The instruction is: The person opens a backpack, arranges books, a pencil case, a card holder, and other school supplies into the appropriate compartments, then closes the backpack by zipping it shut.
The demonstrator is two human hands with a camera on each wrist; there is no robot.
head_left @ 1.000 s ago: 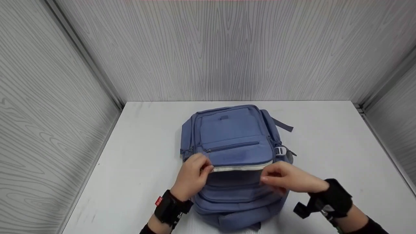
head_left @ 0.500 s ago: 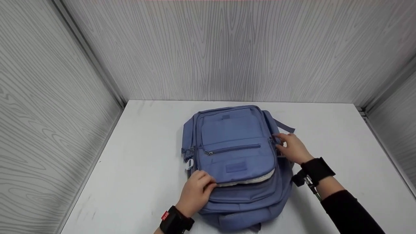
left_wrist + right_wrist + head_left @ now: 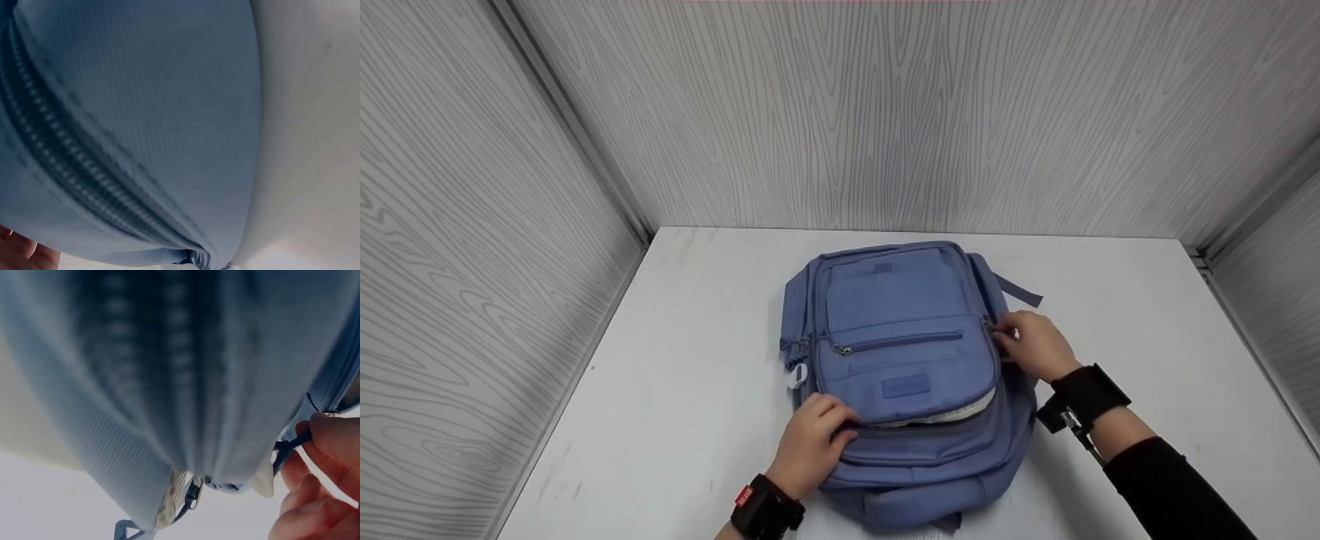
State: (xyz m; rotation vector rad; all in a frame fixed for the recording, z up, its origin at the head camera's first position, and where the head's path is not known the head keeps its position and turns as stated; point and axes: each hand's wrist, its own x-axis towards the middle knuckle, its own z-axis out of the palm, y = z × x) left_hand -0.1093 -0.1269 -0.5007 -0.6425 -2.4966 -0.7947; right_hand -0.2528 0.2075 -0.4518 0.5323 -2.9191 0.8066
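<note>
A blue backpack [image 3: 900,292] lies on a white table, its front pocket [image 3: 904,386] partly unzipped along the lower edge. Pale lining [image 3: 960,414] shows in that gap. At the lower left corner of the pocket, my left hand [image 3: 812,442] pinches the fabric edge between thumb and fingers. Only its fingertips [image 3: 25,256] appear in the left wrist view, beside the blue cloth. On the backpack's right side my right hand [image 3: 1037,346] pinches a dark zipper pull [image 3: 301,440], seen best in the right wrist view.
A white buckle [image 3: 798,376] hangs at the backpack's left side. A loose strap [image 3: 1020,290] sticks out at the upper right. Grey wood-grain panels [image 3: 840,112] enclose the white table [image 3: 697,315] at the back and both sides.
My right hand has moved from the pocket opening up to the backpack's right side and taken hold of the zipper pull. The lifted pocket front has come down, narrowing the gap.
</note>
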